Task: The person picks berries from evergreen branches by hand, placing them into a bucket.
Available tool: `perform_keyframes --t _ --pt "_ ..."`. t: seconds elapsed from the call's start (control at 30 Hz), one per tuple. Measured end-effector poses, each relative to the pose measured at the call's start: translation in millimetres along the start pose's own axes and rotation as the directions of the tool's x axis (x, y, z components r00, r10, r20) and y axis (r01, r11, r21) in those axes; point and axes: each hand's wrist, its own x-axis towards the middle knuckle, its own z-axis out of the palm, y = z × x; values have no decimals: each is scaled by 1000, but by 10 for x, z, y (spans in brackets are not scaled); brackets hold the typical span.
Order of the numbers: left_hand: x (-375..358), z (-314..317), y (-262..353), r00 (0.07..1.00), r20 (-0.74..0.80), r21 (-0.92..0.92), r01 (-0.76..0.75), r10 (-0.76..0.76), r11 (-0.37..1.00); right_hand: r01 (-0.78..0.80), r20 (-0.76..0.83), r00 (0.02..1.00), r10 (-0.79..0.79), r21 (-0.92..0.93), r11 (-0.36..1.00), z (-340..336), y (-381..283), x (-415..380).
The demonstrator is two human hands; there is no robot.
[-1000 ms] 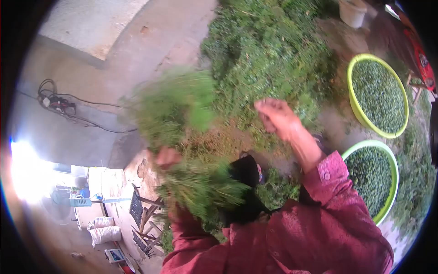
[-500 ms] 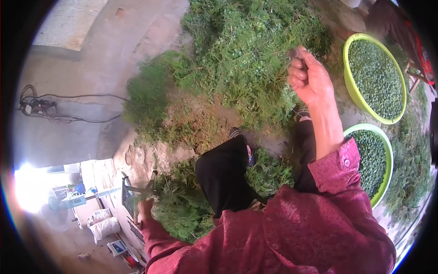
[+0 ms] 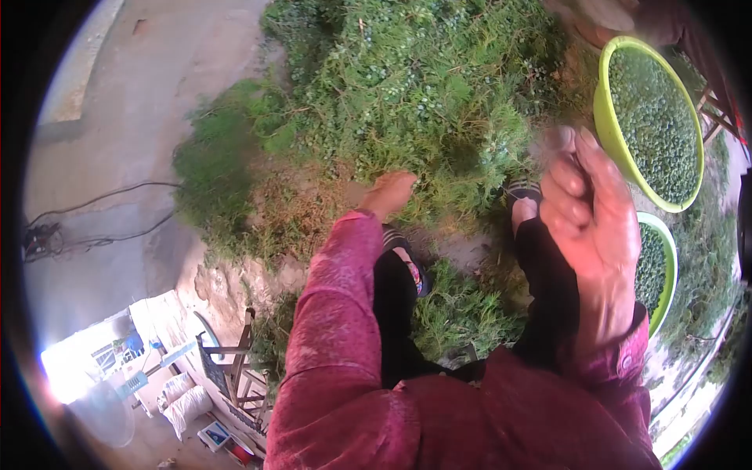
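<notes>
A big heap of green leafy branches with small pale-green berries (image 3: 423,86) lies on the ground in front of me. My left hand (image 3: 389,194) reaches to the near edge of the heap, its fingers blurred against the leaves. My right hand (image 3: 589,207) is raised close to the camera, right of the heap and beside the yellow-green tub. Its fingers are curled in and the thumb and forefinger come together. What they hold, if anything, I cannot make out.
A yellow-green tub (image 3: 608,129) full of green berries stands at the right, with a paler green-rimmed tub (image 3: 668,270) of berries below it. Loose branches (image 3: 462,313) lie between my feet. Another person's hand (image 3: 607,12) shows at the top right. Cables (image 3: 47,239) lie at left.
My left hand has swung from the lower left, by the stool, up to the heap's near edge. My right hand has moved right and down, closer to the camera. The view has shifted slightly.
</notes>
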Motion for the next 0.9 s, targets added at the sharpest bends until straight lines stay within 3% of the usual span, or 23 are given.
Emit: perform_keyframes --t 0.07,0.1,0.17,0.2,0.33,0.4,0.53,0.6,0.73,0.8,0.83,0.9 --pt "136 190 81 969 93 140 217 -231 966 -18 -39 999 17 -8 1000 -24 25 -20" --pt "199 129 160 969 102 126 211 -224 969 -29 -21 999 29 -3 1000 -49 43 -30" --pt "235 -25 251 819 394 177 377 -417 909 -49 -14 999 49 2 999 -77 55 -25" --pt "161 148 148 855 297 222 372 -426 901 -66 -26 997 66 -7 998 -77 48 -27" --pt "41 182 14 890 266 235 312 -370 920 -82 -37 996 82 7 997 -72 28 -22" --pt "-13 121 -27 937 225 344 181 -268 921 -82 -19 996 82 7 997 -69 42 -36" --pt "-156 -197 69 929 267 404 133 -256 905 -79 -17 997 79 21 997 -52 53 -66" --pt "-207 -428 92 982 152 211 80 -113 974 -64 10 998 64 22 998 -53 55 -52" --pt "-157 -907 229 961 214 376 87 -178 923 -95 68 993 93 19 995 -23 77 -9" --pt "-215 -1189 393 979 -95 252 199 -180 947 -76 62 995 73 34 997 8 92 15" --pt "-256 -1329 477 977 -112 267 204 -180 942 -66 37 997 64 41 997 26 99 33" --pt "-347 -1673 771 879 -359 -226 244 -313 943 -60 76 995 57 46 997 36 106 77"
